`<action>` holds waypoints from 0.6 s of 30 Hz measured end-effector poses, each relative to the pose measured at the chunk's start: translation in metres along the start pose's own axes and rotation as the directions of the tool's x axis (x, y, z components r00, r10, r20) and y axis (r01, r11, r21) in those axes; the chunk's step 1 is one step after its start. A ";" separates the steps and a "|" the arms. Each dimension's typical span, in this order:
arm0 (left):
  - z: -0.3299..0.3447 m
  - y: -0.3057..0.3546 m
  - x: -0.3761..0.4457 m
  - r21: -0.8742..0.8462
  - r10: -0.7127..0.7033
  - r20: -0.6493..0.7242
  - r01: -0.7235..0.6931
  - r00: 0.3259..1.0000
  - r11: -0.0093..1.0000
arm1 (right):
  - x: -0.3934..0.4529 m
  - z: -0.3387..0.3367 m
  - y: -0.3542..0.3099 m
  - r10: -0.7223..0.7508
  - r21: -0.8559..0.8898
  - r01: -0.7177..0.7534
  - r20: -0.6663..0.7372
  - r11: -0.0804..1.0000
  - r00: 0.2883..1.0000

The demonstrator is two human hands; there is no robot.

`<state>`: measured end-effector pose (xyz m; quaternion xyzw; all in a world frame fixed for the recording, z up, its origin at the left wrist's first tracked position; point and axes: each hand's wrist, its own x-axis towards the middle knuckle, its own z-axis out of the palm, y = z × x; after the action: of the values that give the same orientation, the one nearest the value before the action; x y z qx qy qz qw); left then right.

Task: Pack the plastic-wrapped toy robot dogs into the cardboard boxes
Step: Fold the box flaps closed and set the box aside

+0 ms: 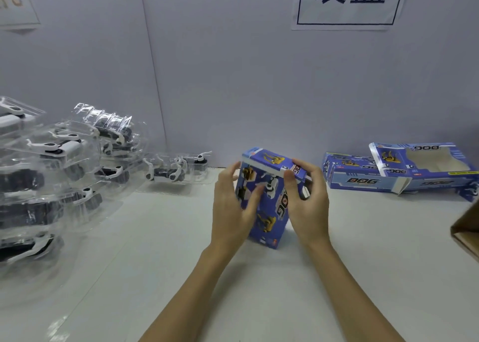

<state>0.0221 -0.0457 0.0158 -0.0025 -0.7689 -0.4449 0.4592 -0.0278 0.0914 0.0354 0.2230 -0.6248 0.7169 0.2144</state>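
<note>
A blue printed cardboard box (269,212) stands upright on end at the middle of the white table. My left hand (230,212) holds its left side, thumb across the printed front. My right hand (308,207) grips its right side, fingers curled over the top flap near the upper right corner. The top flap lies folded down. A pile of plastic-wrapped toy robot dogs (51,175) in clear blister shells fills the left of the table. One more wrapped dog (176,173) lies alone by the back wall.
Two flattened blue boxes (399,170) lie at the back right, one showing a cut-out window. A brown carton corner (466,230) juts in at the right edge. A grey partition wall with a paper sign (350,2) stands behind the table (155,251).
</note>
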 end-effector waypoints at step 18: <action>-0.039 -0.016 0.015 0.317 0.300 0.353 -0.415 0.886 0.853 | 0.005 -0.005 -0.013 0.191 0.042 -0.253 0.543 0.966 0.818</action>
<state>0.0342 -0.0879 0.0228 -0.1225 -0.8855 -0.1859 0.4078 -0.0245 0.0979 0.0485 0.3508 -0.6401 0.6804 -0.0660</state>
